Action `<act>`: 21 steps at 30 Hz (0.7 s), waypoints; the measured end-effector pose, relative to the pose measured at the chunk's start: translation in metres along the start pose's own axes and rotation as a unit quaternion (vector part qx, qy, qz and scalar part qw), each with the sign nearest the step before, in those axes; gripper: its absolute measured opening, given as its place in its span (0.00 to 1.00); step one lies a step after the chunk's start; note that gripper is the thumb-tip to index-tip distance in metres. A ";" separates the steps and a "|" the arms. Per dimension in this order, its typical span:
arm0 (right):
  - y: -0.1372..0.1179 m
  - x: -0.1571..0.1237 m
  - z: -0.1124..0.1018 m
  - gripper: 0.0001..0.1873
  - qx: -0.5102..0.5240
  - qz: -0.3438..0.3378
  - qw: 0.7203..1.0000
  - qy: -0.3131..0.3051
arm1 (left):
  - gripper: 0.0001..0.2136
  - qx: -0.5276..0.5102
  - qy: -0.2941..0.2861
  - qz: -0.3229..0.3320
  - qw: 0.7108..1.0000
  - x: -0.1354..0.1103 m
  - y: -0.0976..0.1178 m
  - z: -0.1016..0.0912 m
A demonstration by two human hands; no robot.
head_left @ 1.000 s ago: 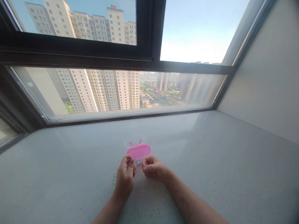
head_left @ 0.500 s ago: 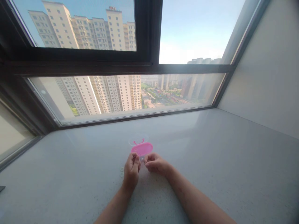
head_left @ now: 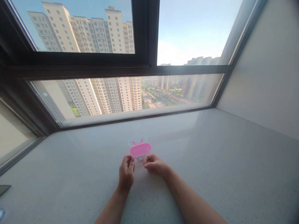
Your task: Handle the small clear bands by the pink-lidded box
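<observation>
- While both hands rest on the pale sill (head_left: 210,161), the pink case (head_left: 140,149) lies flat just beyond the fingertips, and everything here is placed off that case.
- Left hand (head_left: 126,173) sits just on the near side of the case, at its left end, fingers curled in tight, thumb and forefinger pinched together; whatever they pinch is too small to make out.
- Right hand (head_left: 154,164) is just near of the case's right end, also curled narrow, fingertips pressed together toward the left hand; I cannot tell what it holds, if anything.
- The two hands are close, a small gap between them, right in front of the case's near edge.
- A clear lid (head_left: 137,141) with a pink clasp stands open at the case's far edge.
- Beyond the case runs the dark window frame (head_left: 144,67), tower blocks behind the glass.
- Far left of the case, a dark corner (head_left: 4,189) pokes in at the edge.
</observation>
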State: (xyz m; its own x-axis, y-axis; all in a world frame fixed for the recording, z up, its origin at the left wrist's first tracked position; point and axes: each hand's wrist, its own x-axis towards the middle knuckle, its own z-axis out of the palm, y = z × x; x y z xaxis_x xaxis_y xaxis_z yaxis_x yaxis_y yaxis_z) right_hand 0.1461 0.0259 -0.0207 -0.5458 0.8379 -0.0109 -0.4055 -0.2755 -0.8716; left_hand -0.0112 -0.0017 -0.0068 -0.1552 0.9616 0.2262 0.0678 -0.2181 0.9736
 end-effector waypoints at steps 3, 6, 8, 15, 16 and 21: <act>0.002 -0.003 0.001 0.14 -0.001 -0.010 1.000 0.026 | 0.09 0.001 0.018 0.001 1.000 0.006 -0.006 -0.005; 0.003 -0.003 0.002 0.14 -0.001 -0.013 0.999 0.041 | 0.09 -0.002 0.033 -0.005 0.999 0.009 -0.009 -0.007; 0.004 -0.003 0.003 0.14 -0.002 -0.014 0.999 0.053 | 0.09 0.001 0.032 -0.005 0.999 0.010 -0.010 -0.007; 0.012 -0.001 0.002 0.17 -0.045 -0.038 0.991 0.118 | 0.09 0.013 0.042 0.002 0.999 0.009 -0.009 -0.006; 0.013 -0.002 0.002 0.16 -0.060 -0.043 0.990 0.123 | 0.09 0.016 0.043 0.002 0.999 0.009 -0.009 -0.006; 0.014 -0.004 0.004 0.15 -0.123 -0.057 0.980 0.144 | 0.08 0.021 0.052 -0.010 0.998 0.008 -0.010 -0.007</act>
State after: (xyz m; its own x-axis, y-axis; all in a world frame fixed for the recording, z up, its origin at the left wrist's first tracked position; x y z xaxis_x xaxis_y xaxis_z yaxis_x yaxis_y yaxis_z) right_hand 0.1394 0.0166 -0.0310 -0.2628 0.9648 -0.0128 -0.2429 -0.0790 -0.9668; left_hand -0.0196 0.0072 -0.0140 -0.2591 0.9424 0.2113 0.1043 -0.1902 0.9762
